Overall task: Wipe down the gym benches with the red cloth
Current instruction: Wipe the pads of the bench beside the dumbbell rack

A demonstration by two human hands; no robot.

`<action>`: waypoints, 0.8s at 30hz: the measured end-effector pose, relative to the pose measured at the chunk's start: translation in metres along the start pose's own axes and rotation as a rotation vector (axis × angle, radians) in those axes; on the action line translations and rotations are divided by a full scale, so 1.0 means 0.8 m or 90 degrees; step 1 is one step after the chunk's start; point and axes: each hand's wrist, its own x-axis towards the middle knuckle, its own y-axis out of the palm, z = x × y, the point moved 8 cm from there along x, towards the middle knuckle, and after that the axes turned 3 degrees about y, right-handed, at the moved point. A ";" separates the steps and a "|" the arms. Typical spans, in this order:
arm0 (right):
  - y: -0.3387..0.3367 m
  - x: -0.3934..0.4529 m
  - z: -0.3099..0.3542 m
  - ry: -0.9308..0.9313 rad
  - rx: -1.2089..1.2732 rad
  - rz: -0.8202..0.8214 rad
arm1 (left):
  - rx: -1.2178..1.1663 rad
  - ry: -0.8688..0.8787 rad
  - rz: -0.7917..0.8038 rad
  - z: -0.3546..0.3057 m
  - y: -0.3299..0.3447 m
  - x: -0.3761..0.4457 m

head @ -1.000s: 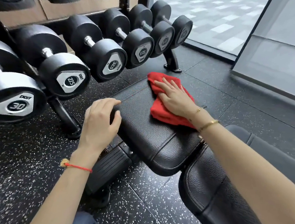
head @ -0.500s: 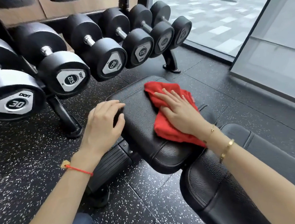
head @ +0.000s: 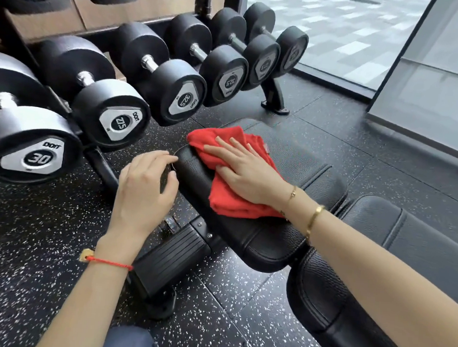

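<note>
A black padded bench seat (head: pixel 299 176) lies in the middle of the view, with the bench's longer back pad (head: pixel 396 257) running off to the lower right. The red cloth (head: pixel 226 189) is spread over the seat's left part, reaching its left edge. My right hand (head: pixel 247 172) lies flat on the cloth with fingers spread, pressing it onto the pad. My left hand (head: pixel 144 191) hovers at the seat's left edge with fingers curled, holding nothing; whether it touches the pad is unclear.
A rack of black dumbbells (head: pixel 109 114) stands close on the left, its foot (head: pixel 274 105) just beyond the seat. The bench's black frame and foot pad (head: pixel 172 253) sit below the seat on speckled rubber flooring (head: pixel 23 266). A glass wall (head: pixel 435 80) is at the right.
My right hand has slid the red cloth leftward across the seat, to its left edge. My left hand has lifted slightly off the seat's edge.
</note>
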 end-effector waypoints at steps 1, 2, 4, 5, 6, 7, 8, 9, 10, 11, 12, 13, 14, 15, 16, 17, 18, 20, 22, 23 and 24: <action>-0.001 0.013 0.001 0.024 -0.004 -0.007 | 0.004 -0.005 -0.002 0.004 -0.002 0.000; -0.002 0.026 0.005 0.046 -0.010 -0.012 | 0.006 -0.007 -0.001 0.005 -0.003 -0.001; 0.003 0.047 0.024 0.061 -0.020 -0.013 | 0.006 -0.001 0.009 0.004 -0.002 -0.003; 0.007 0.051 0.034 0.052 -0.024 -0.010 | 0.007 0.003 0.014 0.003 -0.001 -0.004; 0.012 0.048 0.044 0.035 -0.027 -0.005 | 0.006 0.006 0.018 0.001 0.000 -0.005; 0.017 0.038 0.053 0.014 -0.030 0.000 | 0.006 0.009 0.021 -0.001 0.001 -0.005; 0.019 0.024 0.058 -0.007 -0.029 0.001 | 0.004 0.010 0.022 -0.002 0.003 -0.005; 0.019 0.007 0.061 -0.023 -0.029 0.002 | 0.003 0.010 0.021 -0.004 0.003 -0.005; 0.018 -0.012 0.060 -0.034 -0.031 0.004 | 0.001 0.012 0.018 -0.007 0.004 -0.005; 0.015 -0.030 0.055 -0.036 -0.036 0.003 | -0.001 0.016 0.014 -0.009 0.003 -0.004; 0.011 -0.048 0.045 -0.032 -0.041 0.002 | -0.005 0.023 0.012 -0.013 0.004 -0.003; 0.006 -0.065 0.033 -0.023 -0.046 0.002 | -0.011 0.032 0.016 -0.017 0.005 -0.002; -0.002 -0.081 0.017 -0.009 -0.047 0.001 | -0.016 0.042 0.025 -0.022 0.008 0.000; -0.011 -0.094 -0.001 0.010 -0.042 -0.003 | -0.020 0.056 0.037 -0.028 0.011 0.001; -0.021 -0.102 -0.020 0.036 -0.035 -0.011 | -0.024 0.068 0.050 -0.034 0.016 0.004; -0.031 -0.104 -0.042 0.067 -0.033 -0.023 | -0.028 0.079 0.062 -0.041 0.020 0.006; -0.040 -0.101 -0.064 0.105 -0.038 -0.036 | -0.031 0.087 0.071 -0.048 0.025 0.007; -0.056 -0.081 -0.101 0.191 -0.049 -0.056 | -0.036 0.104 0.083 -0.062 0.034 0.010; -0.062 -0.059 -0.117 0.242 -0.050 -0.059 | -0.037 0.112 0.095 -0.074 0.044 0.011; -0.060 -0.051 -0.116 0.248 -0.054 -0.057 | -0.036 0.110 0.101 -0.078 0.050 0.010; -0.057 -0.047 -0.109 0.240 -0.056 -0.053 | -0.032 0.105 0.105 -0.079 0.054 0.010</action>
